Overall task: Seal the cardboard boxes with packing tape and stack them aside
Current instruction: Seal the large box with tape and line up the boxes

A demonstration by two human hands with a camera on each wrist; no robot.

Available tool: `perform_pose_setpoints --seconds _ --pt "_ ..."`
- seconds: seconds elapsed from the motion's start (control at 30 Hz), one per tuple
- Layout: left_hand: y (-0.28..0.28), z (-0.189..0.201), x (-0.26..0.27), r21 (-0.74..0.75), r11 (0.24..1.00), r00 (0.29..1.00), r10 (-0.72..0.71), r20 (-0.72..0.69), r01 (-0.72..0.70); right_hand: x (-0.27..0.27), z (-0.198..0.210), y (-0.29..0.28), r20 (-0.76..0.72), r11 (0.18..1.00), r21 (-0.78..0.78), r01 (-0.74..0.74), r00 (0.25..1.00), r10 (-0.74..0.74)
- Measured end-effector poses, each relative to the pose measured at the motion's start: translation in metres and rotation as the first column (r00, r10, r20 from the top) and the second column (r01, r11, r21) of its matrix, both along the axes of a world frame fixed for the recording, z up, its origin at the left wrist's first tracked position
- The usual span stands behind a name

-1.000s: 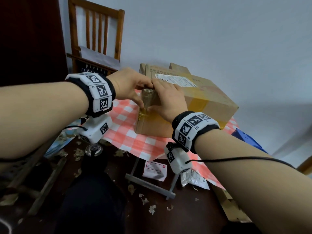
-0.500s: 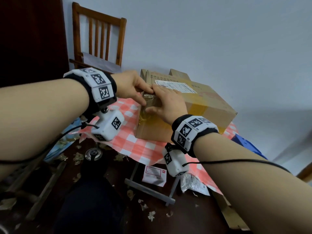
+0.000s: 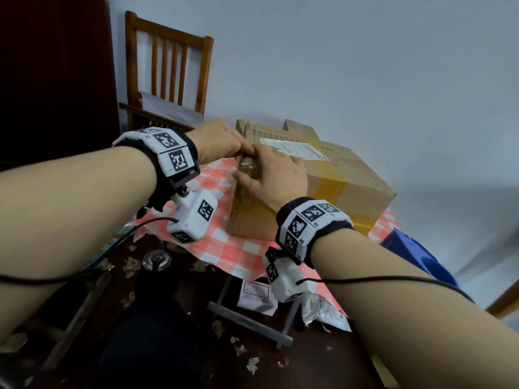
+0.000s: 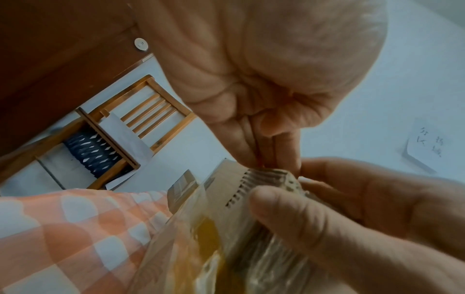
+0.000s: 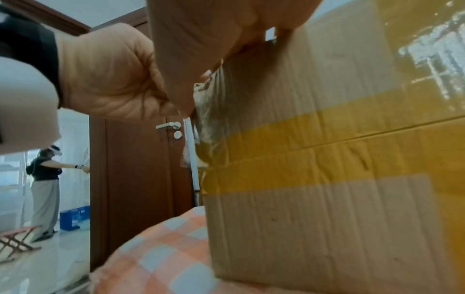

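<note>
Both forearms are bare, and a black band (image 3: 179,175) is worn on the left wrist, faced with white panels that are printed with black square code marks. A matching black band (image 3: 311,223) with the same white coded panels is worn on the right wrist. Below each band a small white camera block is hung, the left block (image 3: 193,217) and the right block (image 3: 283,282) both marked with black codes, and a thin black cable (image 3: 379,279) is led back from each along the arm.
</note>
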State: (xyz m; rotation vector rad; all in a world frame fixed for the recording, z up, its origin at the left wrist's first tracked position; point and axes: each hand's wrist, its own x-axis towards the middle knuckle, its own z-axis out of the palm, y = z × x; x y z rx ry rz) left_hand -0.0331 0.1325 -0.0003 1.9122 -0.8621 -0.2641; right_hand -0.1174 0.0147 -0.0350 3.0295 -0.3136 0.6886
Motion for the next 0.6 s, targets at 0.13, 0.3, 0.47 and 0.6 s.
perform_pose_setpoints --seconds 0.13,0.3,0.47,0.6 --pt "-0.001 -0.008 0.0 -0.022 0.999 0.998 0.033 0.048 -0.032 0.0 0.006 -0.01 -0.069 0.999 0.021 -0.048 0.996 0.049" --pt "-0.001 -0.013 0.002 -0.025 0.999 0.994 0.031 0.103 -0.029 -0.008 0.016 -0.027 -0.106 0.986 0.132 -0.106 0.987 0.121" --pt "-0.001 -0.018 -0.002 0.005 1.0 0.982 0.024 0.188 -0.025 -0.013 0.018 -0.03 -0.067 0.979 0.164 -0.122 0.989 0.134" --pt "0.0 -0.022 -0.006 0.046 0.998 0.97 0.024 0.241 -0.036 -0.016 0.018 -0.035 0.004 0.935 0.321 -0.15 0.988 0.157"
